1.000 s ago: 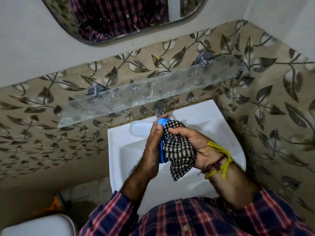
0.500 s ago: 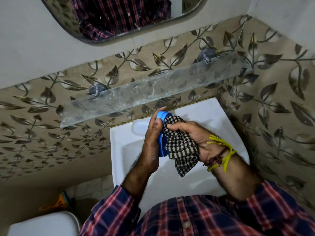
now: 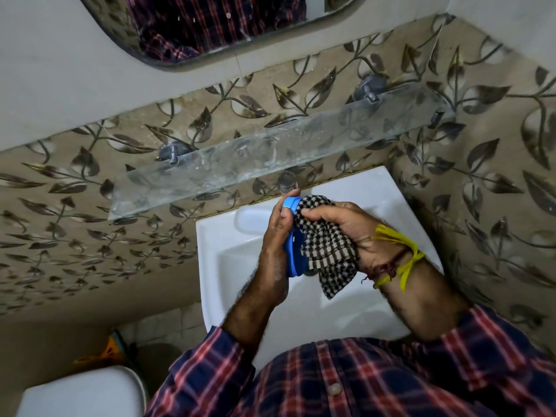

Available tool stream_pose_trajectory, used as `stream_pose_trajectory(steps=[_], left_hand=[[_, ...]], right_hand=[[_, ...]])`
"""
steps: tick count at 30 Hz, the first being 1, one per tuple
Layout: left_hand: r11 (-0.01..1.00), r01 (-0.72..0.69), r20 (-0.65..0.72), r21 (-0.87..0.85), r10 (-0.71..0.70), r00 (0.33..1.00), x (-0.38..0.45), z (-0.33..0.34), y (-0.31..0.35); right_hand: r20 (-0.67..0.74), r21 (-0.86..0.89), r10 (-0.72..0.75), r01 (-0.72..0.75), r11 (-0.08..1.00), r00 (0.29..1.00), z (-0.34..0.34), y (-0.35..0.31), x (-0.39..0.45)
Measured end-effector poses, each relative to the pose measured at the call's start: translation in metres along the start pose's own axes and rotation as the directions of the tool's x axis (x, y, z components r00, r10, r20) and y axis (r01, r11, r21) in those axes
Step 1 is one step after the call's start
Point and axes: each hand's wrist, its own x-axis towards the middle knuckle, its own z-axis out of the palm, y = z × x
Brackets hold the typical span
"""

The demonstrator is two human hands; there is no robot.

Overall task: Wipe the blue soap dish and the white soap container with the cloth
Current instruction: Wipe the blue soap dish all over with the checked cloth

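Above the glossy white ceramic basin, the left hand clasps the smooth round blue plastic soap dish on edge; the right hand presses bunched black-and-cream checked woven cloth against it.

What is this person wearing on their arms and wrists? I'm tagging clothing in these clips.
Both forearms are bare, with the sleeves of a navy, red and white plaid shirt pushed up near the elbows. The right wrist carries knotted yellow threads with loose ends and a dark reddish thread band. The left hand shows no ring, watch or band in this view.
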Motion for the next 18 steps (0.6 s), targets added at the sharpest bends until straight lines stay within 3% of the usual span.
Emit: stream_pose_trajectory(steps=[5, 11, 15, 18], left_hand=[[0.999, -0.033, -0.070, 0.026, 0.034, 0.997, 0.009, -0.008, 0.014], [1.000, -0.012, -0.042, 0.011, 0.012, 0.999, 0.006, -0.005, 0.007], [0.999, -0.042, -0.051, 0.004, 0.042, 0.998, 0.013, -0.007, 0.018], [1.000, -0.028, -0.049, 0.007, 0.028, 0.998, 0.011, -0.009, 0.012]], right_hand=[[0.029, -0.228, 0.026, -0.019, 0.973, 0.999, 0.005, 0.016, -0.007], [0.020, -0.068, -0.028, 0.029, 0.997, 0.999, 0.006, 0.005, -0.002], [0.063, -0.229, 0.046, -0.031, 0.973, 0.997, 0.008, 0.017, -0.009], [0.035, -0.204, 0.050, -0.042, 0.978, 0.998, 0.008, 0.019, -0.009]])
